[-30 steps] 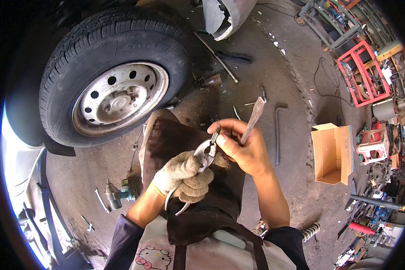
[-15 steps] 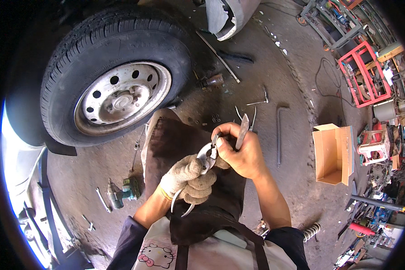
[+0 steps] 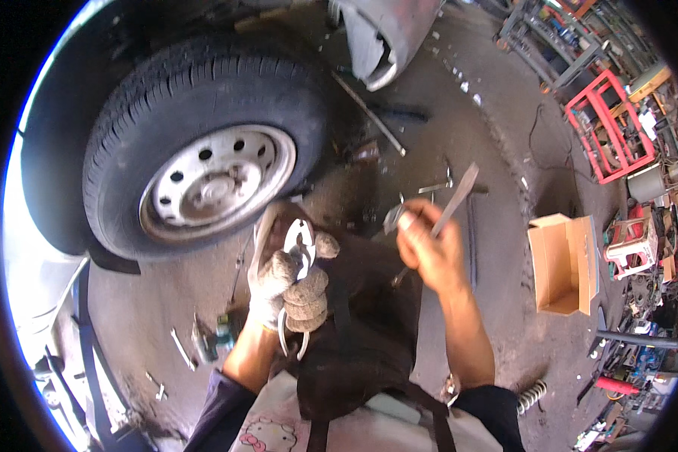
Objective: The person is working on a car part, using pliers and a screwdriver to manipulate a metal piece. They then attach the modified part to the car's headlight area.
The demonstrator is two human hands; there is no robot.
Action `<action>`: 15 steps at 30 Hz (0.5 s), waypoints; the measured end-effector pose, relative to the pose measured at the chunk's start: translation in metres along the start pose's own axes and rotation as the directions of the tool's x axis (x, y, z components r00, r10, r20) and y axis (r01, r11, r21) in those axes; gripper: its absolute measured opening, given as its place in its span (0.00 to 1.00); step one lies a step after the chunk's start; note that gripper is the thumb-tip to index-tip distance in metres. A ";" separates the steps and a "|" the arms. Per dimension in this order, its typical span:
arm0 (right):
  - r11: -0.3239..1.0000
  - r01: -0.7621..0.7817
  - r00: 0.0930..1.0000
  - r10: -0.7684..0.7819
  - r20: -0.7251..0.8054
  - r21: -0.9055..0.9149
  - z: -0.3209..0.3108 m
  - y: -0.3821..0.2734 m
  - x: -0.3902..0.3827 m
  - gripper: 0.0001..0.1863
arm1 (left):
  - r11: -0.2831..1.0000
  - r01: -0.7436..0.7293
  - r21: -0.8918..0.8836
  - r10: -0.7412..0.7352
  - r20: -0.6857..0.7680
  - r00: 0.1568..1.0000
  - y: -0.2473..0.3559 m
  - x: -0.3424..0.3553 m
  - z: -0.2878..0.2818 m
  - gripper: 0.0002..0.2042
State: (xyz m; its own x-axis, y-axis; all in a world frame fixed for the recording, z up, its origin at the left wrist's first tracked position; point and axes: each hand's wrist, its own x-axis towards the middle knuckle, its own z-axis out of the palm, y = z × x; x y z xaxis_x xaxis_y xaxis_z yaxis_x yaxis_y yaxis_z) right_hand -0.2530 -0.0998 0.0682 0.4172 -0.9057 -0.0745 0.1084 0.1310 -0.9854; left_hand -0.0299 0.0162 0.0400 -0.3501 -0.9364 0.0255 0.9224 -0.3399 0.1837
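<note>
My left hand point(image 3: 288, 292), in a grey knit glove, is closed around silver pliers point(image 3: 302, 242). Their jaws point away from me, and the two handle ends stick out below the fingers. To the right, my bare right hand point(image 3: 435, 252) holds a flat metal bar point(image 3: 458, 196) that slants up past the knuckles. Between its thumb and forefinger it pinches a small dark metal piece point(image 3: 392, 217), blurred, whose kind I cannot make out. The hands are apart, above the dark apron point(image 3: 369, 301) on my lap.
A car wheel point(image 3: 218, 188) stands at the upper left. Around me on the floor lie a wrench point(image 3: 181, 349), a power tool point(image 3: 206, 339), a long rod point(image 3: 369, 113) and a coil spring point(image 3: 532, 396). An open cardboard box point(image 3: 561, 264) and a red frame point(image 3: 609, 128) are at right.
My hands have separated: the left, with the pliers, moved left, and the right, with the bar and small piece, moved right. The pliers' jaws have come away from the small piece.
</note>
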 end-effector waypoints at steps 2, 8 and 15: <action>0.994 0.043 0.990 -0.056 0.130 0.104 0.006 0.004 0.003 0.12 | 0.992 -0.040 0.116 0.050 -0.085 0.995 -0.001 0.003 0.008 0.30; 0.999 0.025 0.988 -0.030 0.151 0.037 0.018 -0.001 -0.006 0.12 | 0.955 0.021 0.297 0.031 -0.169 0.985 -0.015 0.022 0.018 0.20; 0.995 0.003 0.994 0.008 0.109 -0.098 0.024 0.007 -0.012 0.12 | 0.696 0.015 0.718 0.334 -0.342 0.878 -0.016 0.046 0.038 0.12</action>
State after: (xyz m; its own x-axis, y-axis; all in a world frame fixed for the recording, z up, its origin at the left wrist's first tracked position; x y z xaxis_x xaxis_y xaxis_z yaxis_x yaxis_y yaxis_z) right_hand -0.2361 -0.0782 0.0659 0.5143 -0.8551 -0.0652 0.0207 0.0884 -0.9959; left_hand -0.0671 -0.0185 0.0757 0.0566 -0.9659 -0.2527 0.5199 -0.1876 0.8334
